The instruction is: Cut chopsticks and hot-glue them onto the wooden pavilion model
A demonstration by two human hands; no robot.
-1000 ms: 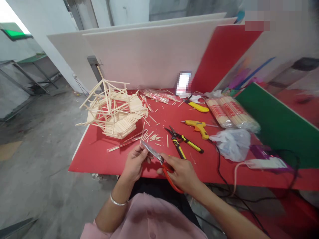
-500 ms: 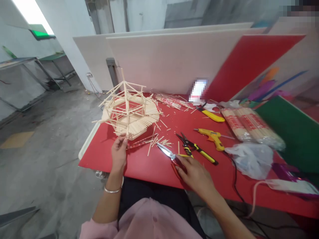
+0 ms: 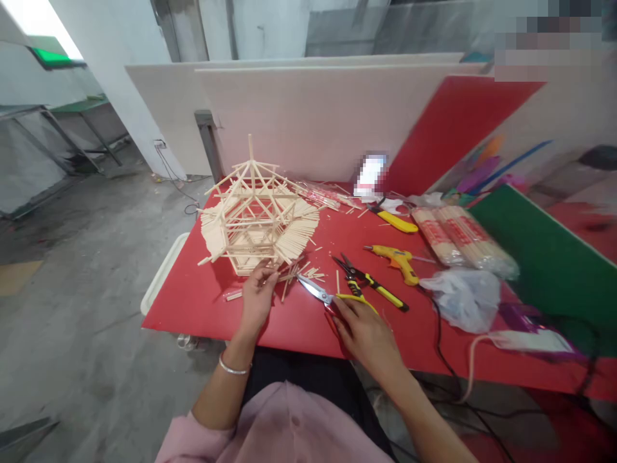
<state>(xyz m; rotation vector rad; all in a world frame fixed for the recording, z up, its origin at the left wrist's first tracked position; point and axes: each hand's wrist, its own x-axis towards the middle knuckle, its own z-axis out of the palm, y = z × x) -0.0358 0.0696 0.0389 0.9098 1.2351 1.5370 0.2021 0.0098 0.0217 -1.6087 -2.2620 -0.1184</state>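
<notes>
A model built from thin wooden sticks [image 3: 250, 222], with a pointed roof frame and a fan-like skirt of sticks, stands on the left of the red tabletop [image 3: 299, 321]. My left hand [image 3: 259, 292] pinches the near lower edge of it, fingers closed. My right hand [image 3: 364, 329] lies closed over the red handles of a pair of scissors [image 3: 317, 290], whose blades point toward the model. Cut stick pieces [image 3: 314, 273] are scattered between the scissors and the model. Pliers with black and yellow handles [image 3: 355, 283] rest just past my right fingers.
A yellow hot glue gun [image 3: 398, 260], a yellow-handled tool [image 3: 398, 222] and a utility knife [image 3: 389, 294] lie on the right. Behind them are wrapped stick bundles [image 3: 457, 238] and a plastic bag [image 3: 463, 299]. A lit phone [image 3: 370, 175] leans at the back; a black cord [image 3: 438, 334] crosses the front edge.
The stick model has turned, showing another side. My left hand has shifted right along its near edge. My right hand stays on the scissors, and the view has swung slightly.
</notes>
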